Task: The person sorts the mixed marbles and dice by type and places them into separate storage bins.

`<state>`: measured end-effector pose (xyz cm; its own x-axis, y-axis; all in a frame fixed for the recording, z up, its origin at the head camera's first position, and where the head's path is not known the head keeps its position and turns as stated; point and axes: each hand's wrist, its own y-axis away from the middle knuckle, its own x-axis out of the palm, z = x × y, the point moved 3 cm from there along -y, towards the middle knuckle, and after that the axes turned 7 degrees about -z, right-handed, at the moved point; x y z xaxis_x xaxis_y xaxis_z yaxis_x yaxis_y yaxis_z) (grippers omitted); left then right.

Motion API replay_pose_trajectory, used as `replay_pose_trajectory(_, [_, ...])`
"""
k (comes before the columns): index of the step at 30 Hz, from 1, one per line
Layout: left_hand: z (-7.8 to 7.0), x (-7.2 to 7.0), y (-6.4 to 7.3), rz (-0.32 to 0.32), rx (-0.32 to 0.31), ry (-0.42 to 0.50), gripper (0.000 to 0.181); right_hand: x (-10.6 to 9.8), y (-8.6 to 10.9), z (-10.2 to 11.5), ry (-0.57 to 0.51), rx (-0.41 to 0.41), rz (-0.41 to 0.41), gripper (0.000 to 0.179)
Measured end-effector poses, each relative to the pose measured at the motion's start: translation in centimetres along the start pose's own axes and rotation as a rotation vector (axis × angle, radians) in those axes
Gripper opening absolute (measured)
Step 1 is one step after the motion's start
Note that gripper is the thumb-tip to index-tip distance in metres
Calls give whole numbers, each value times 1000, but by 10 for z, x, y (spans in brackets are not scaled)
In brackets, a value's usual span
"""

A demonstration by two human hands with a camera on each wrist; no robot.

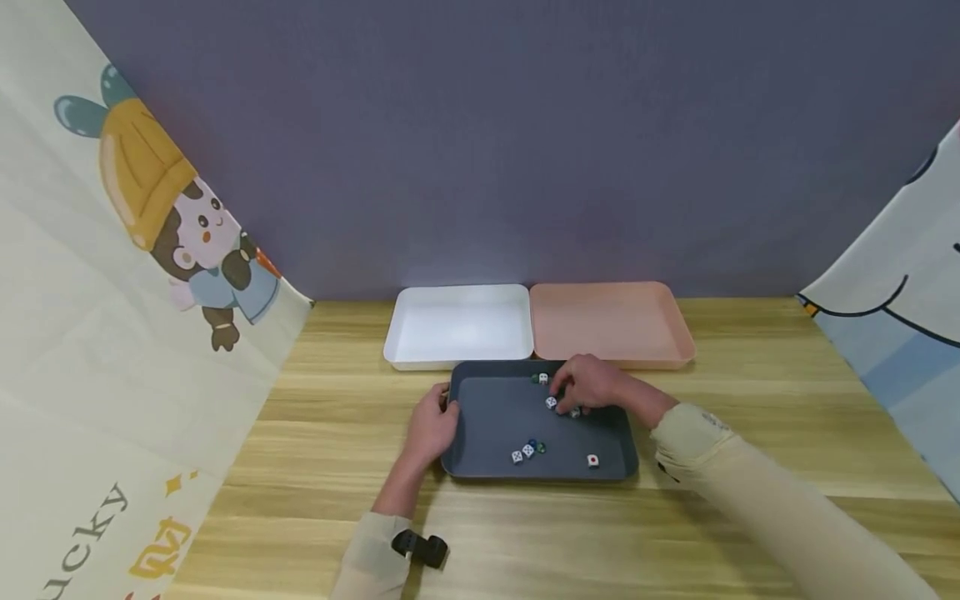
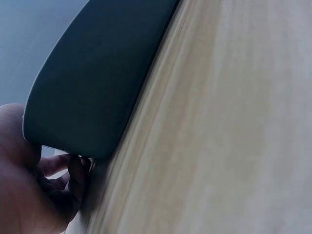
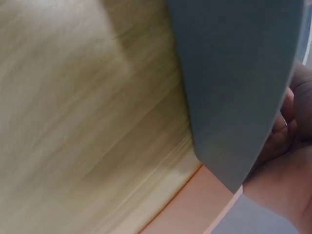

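Observation:
A dark grey tray (image 1: 487, 417) lies on the wooden table. My left hand (image 1: 432, 427) grips its left rim, with the thumb at the rim; in the left wrist view the hand (image 2: 19, 180) is beside the tray wall (image 2: 83, 92), with fingers curled below. Over the tray's upper right part, my right hand (image 1: 591, 382) pinches a white die (image 1: 551, 402) between thumb and forefinger. Another white die (image 1: 543, 378) with a green piece lies behind it, and a die (image 1: 575, 412) is partly under the hand. Tray wall (image 3: 239, 92) hides the right fingertips in the right wrist view.
Two white dice (image 1: 522, 454) lie near the tray's front beside small blue and green pieces (image 1: 541, 447). A die with a red dot (image 1: 592, 460) is at the front right. Behind stand a white tray (image 1: 461, 325) and a pink tray (image 1: 607, 321), side by side.

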<state>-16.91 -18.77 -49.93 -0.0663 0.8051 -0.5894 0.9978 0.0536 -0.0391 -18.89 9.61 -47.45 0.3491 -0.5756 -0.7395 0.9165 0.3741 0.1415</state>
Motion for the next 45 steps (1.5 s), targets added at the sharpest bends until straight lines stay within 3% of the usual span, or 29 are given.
replay_pose_trajectory(9, [2, -1, 0, 41, -21, -32, 39, 6, -10, 0, 29, 32, 37, 15])
replay_pose_trajectory(12, [3, -2, 0, 70, -47, -4, 42, 8, -12, 1, 22, 38, 48, 15])
replay_pose_trajectory(19, [6, -11, 1, 209, -173, 244, 50, 7, -15, 6, 29, -17, 92, 13])
replay_pose_trajectory(23, [7, -17, 1, 274, -181, 338, 49, 6, -16, 9, 18, -40, 89, 12])
replay_pose_trajectory(27, [8, -19, 1, 313, -182, 369, 49, 8, -16, 11, 11, -45, 88, 11])
replay_pose_trajectory(36, [2, -18, -1, 281, -239, 395, 48, -1, -16, 20, 58, -135, 31, 7])
replay_pose_trajectory(43, [-11, -18, 0, 192, -100, 218, 45, -8, -8, 26, 78, -156, -5, 8])
replay_pose_trajectory(45, [-12, -19, 1, 181, -86, 204, 45, -11, -6, 28, 70, -153, -14, 9])
